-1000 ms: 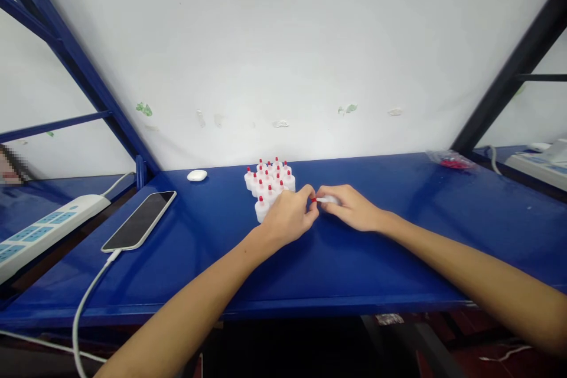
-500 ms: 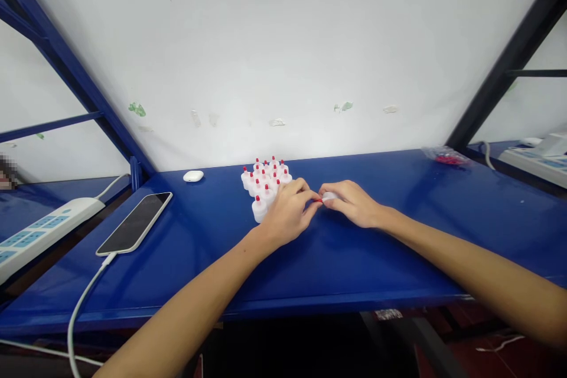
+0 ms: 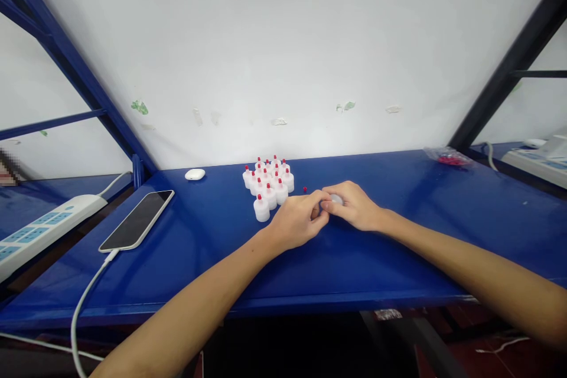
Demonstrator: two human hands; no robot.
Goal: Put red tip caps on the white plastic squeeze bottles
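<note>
We are pinching a small white plastic bottle [image 3: 335, 199] between both hands — the right hand [image 3: 354, 208] is curling closed around its rounded body, the left hand [image 3: 297, 221] closing fingertips on its left end. It is sitting low over the glossy blue tabletop [image 3: 398, 248], mostly hidden, so we cannot tell its axis. A tiny red cap [image 3: 305, 189] is lying just beyond, beside the cluster of red-tipped bottles [image 3: 268, 186].

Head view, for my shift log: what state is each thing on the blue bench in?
Left hand: closed, fingers meeting the right hand's.
Right hand: closed on a small white bottle.
Bottle cluster: upright, red-capped.
Loose red cap: lying alone on the bench.
Phone: screen dark, cable plugged in.
Earbud case: shut.
</note>
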